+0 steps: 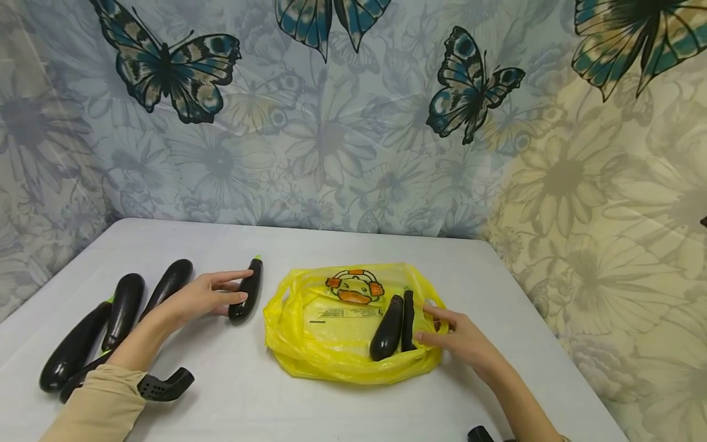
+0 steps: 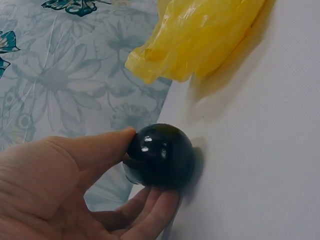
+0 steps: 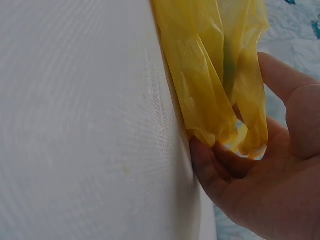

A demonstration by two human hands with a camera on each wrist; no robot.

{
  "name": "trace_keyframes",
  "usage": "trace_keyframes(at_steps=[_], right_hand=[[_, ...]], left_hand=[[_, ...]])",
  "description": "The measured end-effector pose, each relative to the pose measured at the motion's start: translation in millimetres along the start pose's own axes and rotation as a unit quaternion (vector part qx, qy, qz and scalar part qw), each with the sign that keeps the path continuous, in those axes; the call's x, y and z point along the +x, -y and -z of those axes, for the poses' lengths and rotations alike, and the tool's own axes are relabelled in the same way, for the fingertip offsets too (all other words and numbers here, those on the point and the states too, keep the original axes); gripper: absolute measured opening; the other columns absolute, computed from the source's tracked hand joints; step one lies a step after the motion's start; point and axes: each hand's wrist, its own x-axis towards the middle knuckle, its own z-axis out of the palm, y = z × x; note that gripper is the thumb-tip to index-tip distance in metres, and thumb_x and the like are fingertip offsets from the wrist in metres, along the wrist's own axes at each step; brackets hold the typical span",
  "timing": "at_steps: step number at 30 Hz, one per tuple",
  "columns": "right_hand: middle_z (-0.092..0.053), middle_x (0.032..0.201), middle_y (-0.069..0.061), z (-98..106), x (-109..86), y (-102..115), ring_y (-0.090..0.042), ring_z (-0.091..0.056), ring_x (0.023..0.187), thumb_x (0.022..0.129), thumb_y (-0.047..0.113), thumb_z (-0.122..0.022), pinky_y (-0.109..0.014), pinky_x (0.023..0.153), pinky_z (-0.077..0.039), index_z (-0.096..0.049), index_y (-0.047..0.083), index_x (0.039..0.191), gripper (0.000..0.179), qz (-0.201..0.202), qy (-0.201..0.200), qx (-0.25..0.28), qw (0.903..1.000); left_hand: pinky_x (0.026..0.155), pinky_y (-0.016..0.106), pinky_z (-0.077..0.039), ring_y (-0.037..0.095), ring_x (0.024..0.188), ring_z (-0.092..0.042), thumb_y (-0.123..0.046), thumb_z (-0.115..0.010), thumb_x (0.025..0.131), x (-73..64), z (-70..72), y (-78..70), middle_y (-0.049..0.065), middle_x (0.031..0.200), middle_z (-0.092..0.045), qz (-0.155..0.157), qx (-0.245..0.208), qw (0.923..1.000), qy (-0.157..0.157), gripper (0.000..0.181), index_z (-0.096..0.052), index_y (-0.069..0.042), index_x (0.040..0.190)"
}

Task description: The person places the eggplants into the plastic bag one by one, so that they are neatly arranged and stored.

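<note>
My left hand [image 1: 200, 298] holds a dark, glossy eggplant [image 1: 251, 293] between thumb and fingers, left of a yellow plastic bag [image 1: 309, 362]. In the left wrist view the eggplant's rounded end [image 2: 160, 157] faces the camera, and it lies on or very near the table. The bag lies spread with its mouth open, a cartoon duck print on its inside. Two eggplants sit in its right part, a thicker one [image 1: 388, 328] and a slimmer one [image 1: 408, 319]. At the bag's right edge my right hand [image 1: 466, 341] grips the plastic [image 3: 200, 90], thumb and fingers on either side.
Several more eggplants [image 1: 124, 307] lie at the left of the white table [image 1: 221, 393], partly behind my left forearm. A black wrist device [image 1: 166, 385] sticks out from the left sleeve. Butterfly-patterned cloth [image 1: 331, 153] hangs behind the table.
</note>
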Motion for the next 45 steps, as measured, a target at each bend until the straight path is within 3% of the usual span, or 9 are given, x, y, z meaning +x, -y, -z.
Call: trace_keyframes(at_steps=[33,45], right_hand=[[-0.035,0.154,-0.015,0.4,0.1,0.6,-0.044,-0.013,0.143,0.082,0.039,-0.081,-0.063,0.110,-0.013,-0.050,0.009,0.146,0.077,0.010,0.001,0.001,0.9999],[-0.036,0.153,-0.017,0.1,-0.1,0.7,-0.044,-0.016,0.143,0.082,0.038,-0.080,-0.063,0.109,-0.018,-0.050,0.009,0.146,0.076,0.013,0.002,-0.001,0.9999]], left_hand=[[0.088,0.041,-0.053,0.042,0.134,-0.036,-0.027,-0.071,0.093,-0.7,3.2,-1.2,0.035,0.147,-0.032,-0.007,-0.007,0.9999,0.013,0.072,-0.036,-0.011,0.154],[0.087,0.041,-0.053,0.042,0.133,-0.038,-0.024,-0.071,0.093,-0.3,3.7,-0.3,0.036,0.146,-0.032,-0.009,-0.010,0.9998,0.015,0.071,-0.036,-0.010,0.153]])
